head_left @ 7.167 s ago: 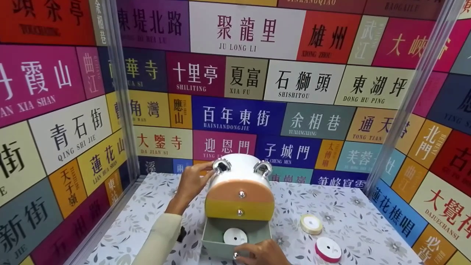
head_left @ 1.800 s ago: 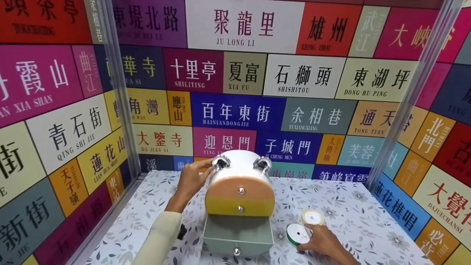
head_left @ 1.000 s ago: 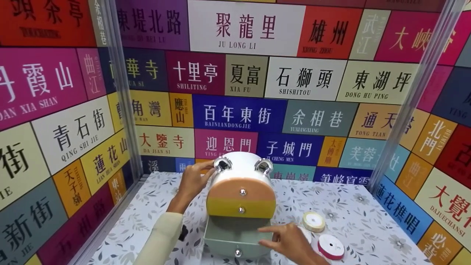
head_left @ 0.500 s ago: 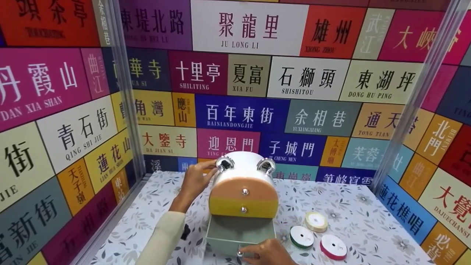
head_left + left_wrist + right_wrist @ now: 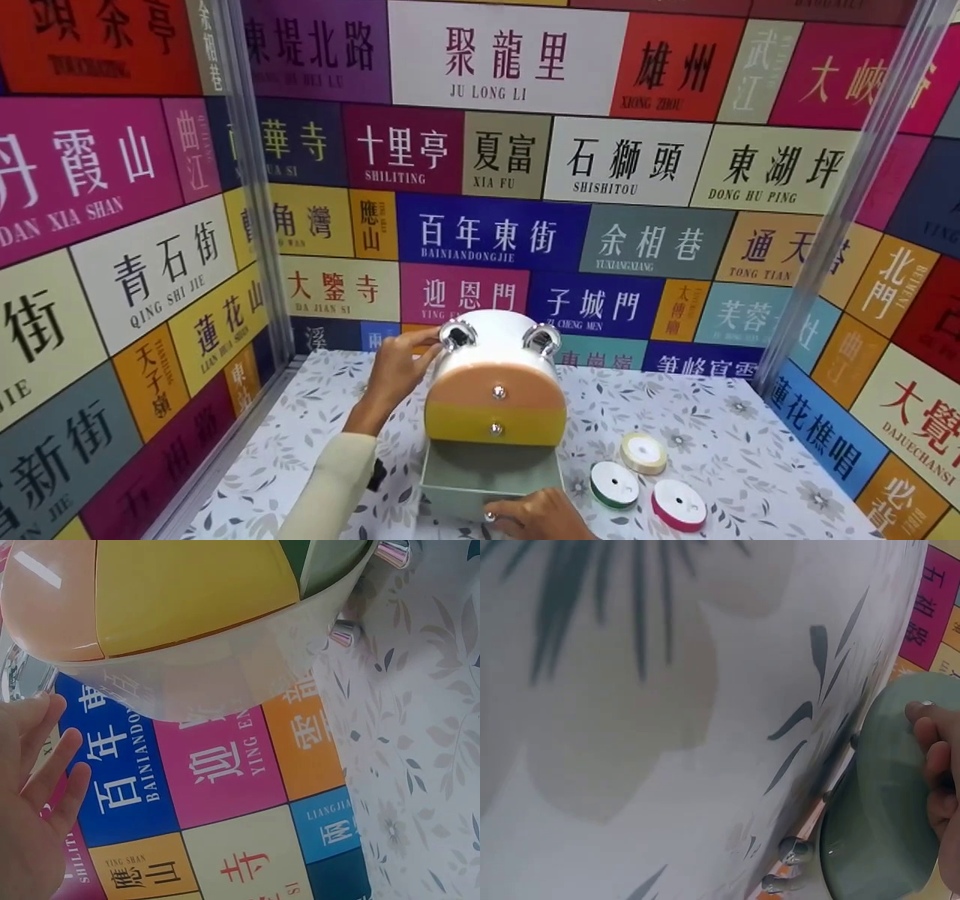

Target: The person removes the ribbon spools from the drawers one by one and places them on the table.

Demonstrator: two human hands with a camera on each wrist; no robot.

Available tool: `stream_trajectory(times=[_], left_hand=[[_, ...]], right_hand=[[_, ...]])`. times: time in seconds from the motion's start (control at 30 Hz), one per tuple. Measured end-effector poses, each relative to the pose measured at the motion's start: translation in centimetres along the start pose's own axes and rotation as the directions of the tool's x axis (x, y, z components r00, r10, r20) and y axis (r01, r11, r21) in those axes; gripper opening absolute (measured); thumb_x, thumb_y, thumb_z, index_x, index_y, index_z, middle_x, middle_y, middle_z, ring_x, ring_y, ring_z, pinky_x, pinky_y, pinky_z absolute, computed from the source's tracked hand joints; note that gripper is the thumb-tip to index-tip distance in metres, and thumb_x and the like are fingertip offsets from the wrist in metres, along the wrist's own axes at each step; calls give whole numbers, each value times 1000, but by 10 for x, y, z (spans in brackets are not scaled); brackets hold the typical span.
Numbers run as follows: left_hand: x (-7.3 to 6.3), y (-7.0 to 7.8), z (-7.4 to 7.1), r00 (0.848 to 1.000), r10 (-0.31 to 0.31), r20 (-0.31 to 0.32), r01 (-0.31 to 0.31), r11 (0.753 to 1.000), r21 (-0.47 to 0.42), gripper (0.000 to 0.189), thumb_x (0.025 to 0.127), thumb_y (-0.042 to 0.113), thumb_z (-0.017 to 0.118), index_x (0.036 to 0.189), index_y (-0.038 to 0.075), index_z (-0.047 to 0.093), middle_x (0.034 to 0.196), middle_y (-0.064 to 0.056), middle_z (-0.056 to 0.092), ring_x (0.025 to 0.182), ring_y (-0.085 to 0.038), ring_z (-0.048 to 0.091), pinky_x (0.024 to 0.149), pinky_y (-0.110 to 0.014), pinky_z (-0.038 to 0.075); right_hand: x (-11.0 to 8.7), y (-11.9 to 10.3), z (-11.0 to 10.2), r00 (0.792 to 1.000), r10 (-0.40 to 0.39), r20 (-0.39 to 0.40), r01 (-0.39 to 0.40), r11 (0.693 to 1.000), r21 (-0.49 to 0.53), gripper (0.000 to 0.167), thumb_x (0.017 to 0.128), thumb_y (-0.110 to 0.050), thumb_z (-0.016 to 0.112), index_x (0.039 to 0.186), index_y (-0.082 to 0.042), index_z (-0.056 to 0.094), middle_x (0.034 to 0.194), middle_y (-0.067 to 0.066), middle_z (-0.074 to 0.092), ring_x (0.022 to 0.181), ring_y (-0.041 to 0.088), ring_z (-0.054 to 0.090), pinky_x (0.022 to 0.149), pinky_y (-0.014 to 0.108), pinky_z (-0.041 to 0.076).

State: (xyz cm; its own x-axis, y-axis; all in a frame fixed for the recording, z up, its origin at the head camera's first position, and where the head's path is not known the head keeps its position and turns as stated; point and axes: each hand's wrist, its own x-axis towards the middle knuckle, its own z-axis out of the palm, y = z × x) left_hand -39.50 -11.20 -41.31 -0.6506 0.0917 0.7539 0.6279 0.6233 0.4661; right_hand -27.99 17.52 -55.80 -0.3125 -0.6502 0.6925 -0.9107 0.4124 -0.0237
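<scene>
A small frog-like chest of drawers [image 5: 496,346] stands on the table, white on top with two silver rings for eyes. Its orange and yellow drawers are closed, while the green bottom drawer [image 5: 450,501] is pulled out with nothing visible inside. My left hand [image 5: 395,371] holds the chest at its left ring [image 5: 458,335]; in the left wrist view the other fingers [image 5: 69,791] stand off it. Thumb and finger of my right hand [image 5: 544,514] pinch the bottom drawer's silver knob [image 5: 490,517]. The right wrist view shows this hand [image 5: 946,757] against the green drawer front [image 5: 891,742].
Right of the chest lie three ribbon spools: a cream one [image 5: 643,454], a green-edged one [image 5: 614,484] and a red-edged one [image 5: 679,506]. A small black object [image 5: 377,475] sits by the left sleeve. Sign-covered walls [image 5: 491,229] enclose the flowered tabletop [image 5: 679,405].
The white spool once in the bottom drawer now lies on the table as the green-edged one. My right hand released it and moved left to the drawer knob. The left hand stays put.
</scene>
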Motion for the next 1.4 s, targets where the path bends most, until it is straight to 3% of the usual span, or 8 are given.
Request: stream_trajectory(times=[0.23, 0.53, 0.77, 0.93, 1.2, 1.4], left_hand=[[-1, -1, -1, 1000, -2, -2, 2, 1000, 3, 32, 90, 13, 82, 122, 12, 78, 104, -4, 80, 98, -21, 76, 92, -39, 60], [-1, -1, -1, 1000, 4, -6, -4, 1000, 7, 32, 90, 11, 83, 122, 12, 78, 104, -4, 80, 97, -21, 76, 91, -38, 61], [0, -1, -1, 1000, 14, -14, -14, 1000, 14, 31, 90, 12, 82, 121, 11, 78, 102, -4, 80, 95, -20, 77, 90, -38, 61], [0, -3, 0, 1000, 8, -11, -8, 1000, 8, 31, 90, 13, 83, 121, 11, 78, 101, -5, 80, 94, -20, 77, 88, -39, 61], [-2, -3, 1, 1000, -5, -14, 5, 1000, -1, 32, 90, 11, 83, 121, 12, 78, 101, -4, 80, 94, -21, 77, 88, -39, 62], [-1, -1, 1, 1000, 12, -20, -12, 1000, 6, 32, 90, 11, 82, 122, 11, 78, 101, -5, 80, 94, -23, 77, 89, -39, 61]], right_hand=[[0, 5, 1, 996, 85, 32, -85, 996, -10, 17, 86, -15, 85, 98, -25, 80, 80, -14, 76, 70, -11, 64, 59, 8, 50], [10, 13, 8, 989, 140, 38, -138, 990, -40, 21, 82, -15, 88, 99, -26, 81, 67, -15, 70, 60, -13, 56, 52, 6, 42], [13, 24, 13, 992, 121, -20, -123, 980, -155, 31, 73, -20, 93, 100, -30, 82, 84, -15, 78, 69, 3, 70, 58, 22, 55], [16, 30, 17, 994, 95, -58, -105, 971, -217, 33, 70, -20, 95, 99, -31, 82, 85, -16, 78, 70, 9, 73, 59, 27, 57], [21, 37, 21, 986, 158, -60, -165, 974, -156, 28, 73, -20, 94, 97, -29, 83, 90, -14, 79, 75, 9, 75, 66, 26, 60], [26, 43, 21, 978, 203, -53, -209, 960, -188, 22, 76, -25, 92, 96, -30, 84, 88, -14, 79, 69, 8, 74, 60, 25, 58]])
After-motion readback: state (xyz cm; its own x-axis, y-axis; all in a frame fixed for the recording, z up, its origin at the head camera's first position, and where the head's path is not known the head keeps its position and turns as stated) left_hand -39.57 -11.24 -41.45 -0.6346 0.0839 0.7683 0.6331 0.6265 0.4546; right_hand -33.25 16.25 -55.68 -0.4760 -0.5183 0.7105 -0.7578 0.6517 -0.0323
